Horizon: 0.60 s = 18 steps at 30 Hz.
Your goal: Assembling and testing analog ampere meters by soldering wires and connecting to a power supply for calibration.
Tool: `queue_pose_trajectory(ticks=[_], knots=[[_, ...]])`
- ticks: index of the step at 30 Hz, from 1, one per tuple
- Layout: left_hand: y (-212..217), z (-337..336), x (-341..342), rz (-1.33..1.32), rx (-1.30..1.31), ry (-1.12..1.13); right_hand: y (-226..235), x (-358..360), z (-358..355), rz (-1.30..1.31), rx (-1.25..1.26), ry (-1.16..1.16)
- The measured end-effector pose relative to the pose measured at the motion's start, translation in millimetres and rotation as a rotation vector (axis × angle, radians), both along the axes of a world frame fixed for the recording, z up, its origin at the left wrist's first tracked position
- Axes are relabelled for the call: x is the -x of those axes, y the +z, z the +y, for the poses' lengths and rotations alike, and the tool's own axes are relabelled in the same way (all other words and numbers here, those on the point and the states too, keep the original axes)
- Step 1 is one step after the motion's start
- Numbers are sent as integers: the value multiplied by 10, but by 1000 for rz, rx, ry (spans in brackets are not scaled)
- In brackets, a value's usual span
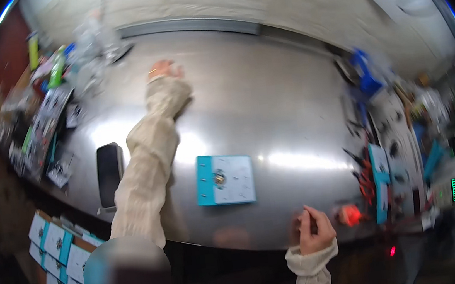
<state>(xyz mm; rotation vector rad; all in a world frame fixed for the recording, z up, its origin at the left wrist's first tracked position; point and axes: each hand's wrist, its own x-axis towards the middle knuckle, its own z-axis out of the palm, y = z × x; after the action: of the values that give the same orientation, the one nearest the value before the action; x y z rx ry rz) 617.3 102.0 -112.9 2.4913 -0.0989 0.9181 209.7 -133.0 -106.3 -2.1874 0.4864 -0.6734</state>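
Observation:
My left arm in a cream knitted sleeve stretches far over the metal table (268, 109). My left hand (166, 69) is near the table's back; its fingers are blurred and partly hidden, so what they hold does not show. By the front edge, to the right, my right hand (315, 232) has its fingers bent in together in a loose pinch; anything between them is too small to make out. Between the arms lies a square white-and-teal panel (234, 179) with a brassy round part and small pins. Neither hand touches it.
A dark phone (109, 175) lies left of my sleeve. Bags and small parts in a tray (49, 128) crowd the left edge. Similar panels (65, 267) fill a carton at lower left. Red-handled tools (365, 179), a teal strip (381, 183) and a device with lit bars (450, 189) stand right.

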Motion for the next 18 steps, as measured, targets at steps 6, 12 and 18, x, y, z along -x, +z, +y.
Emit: queue_pose_trajectory(ticks=[6,12,18], knots=[[-202,586,-1202,108,-338,-37,-129,81,29,165,69,-121],[-303,1177,-2326,65,-598,122,-481,327,-329,268,1,49],[-217,1514,-2550,96,-523,327,-765,559,-647,328,-305,395]])
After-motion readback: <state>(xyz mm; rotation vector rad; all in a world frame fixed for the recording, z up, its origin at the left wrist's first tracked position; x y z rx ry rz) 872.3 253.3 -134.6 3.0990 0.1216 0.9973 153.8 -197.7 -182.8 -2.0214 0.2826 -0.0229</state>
